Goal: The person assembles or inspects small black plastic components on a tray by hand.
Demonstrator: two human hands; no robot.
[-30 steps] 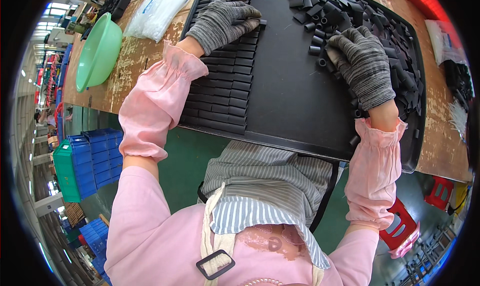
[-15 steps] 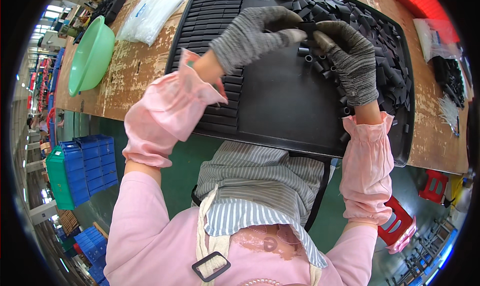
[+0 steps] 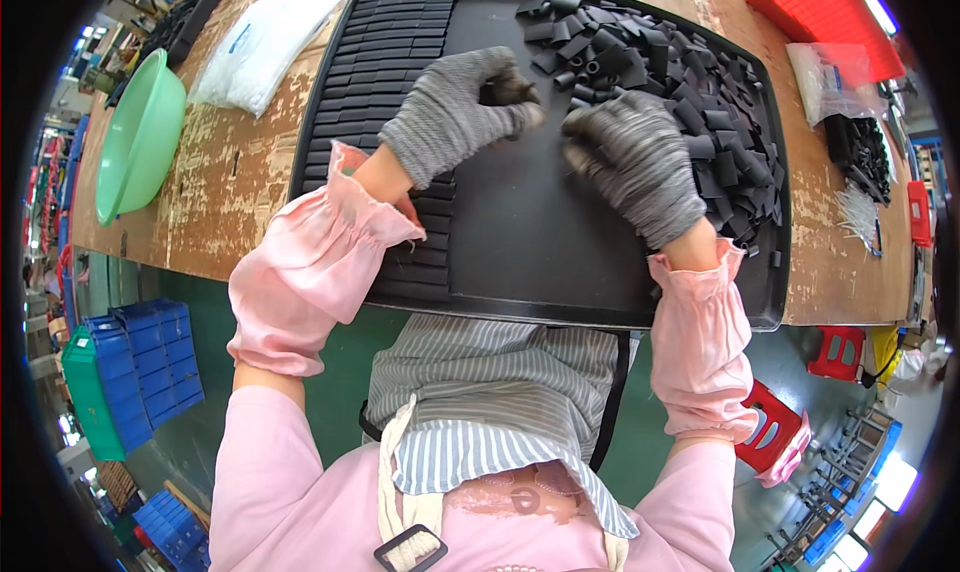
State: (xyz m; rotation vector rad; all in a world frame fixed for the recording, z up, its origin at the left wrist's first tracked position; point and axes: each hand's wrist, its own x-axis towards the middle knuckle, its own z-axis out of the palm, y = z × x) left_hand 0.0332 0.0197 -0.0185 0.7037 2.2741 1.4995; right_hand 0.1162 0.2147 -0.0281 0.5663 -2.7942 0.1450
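A black tray (image 3: 520, 257) lies across the table before me. Short black tubes (image 3: 385, 34) lie in close rows along its left side. More loose black tubes (image 3: 720, 122) are heaped at the far right. Over the tray's middle, beside the rows, is my left hand (image 3: 460, 112) in a grey knit glove, thumb and fingertips pinched together. My right hand (image 3: 640, 167), gloved alike, is at the near-left edge of the heap. Its fingers are curled and slightly blurred. Whatever either hand holds, if anything, is hidden.
Left of the tray are a white plastic bag (image 3: 265, 52) and a green basin (image 3: 145, 137). A red crate (image 3: 820, 17), a clear bag (image 3: 830, 82) and a black pile of parts (image 3: 857, 157) sit to the right. Red stools (image 3: 770, 427) and blue crates (image 3: 155, 352) stand below the table.
My hands were together over the heap's left edge and are now apart. The left has moved left and nearer, and the right has come nearer. The whole view has shifted a little.
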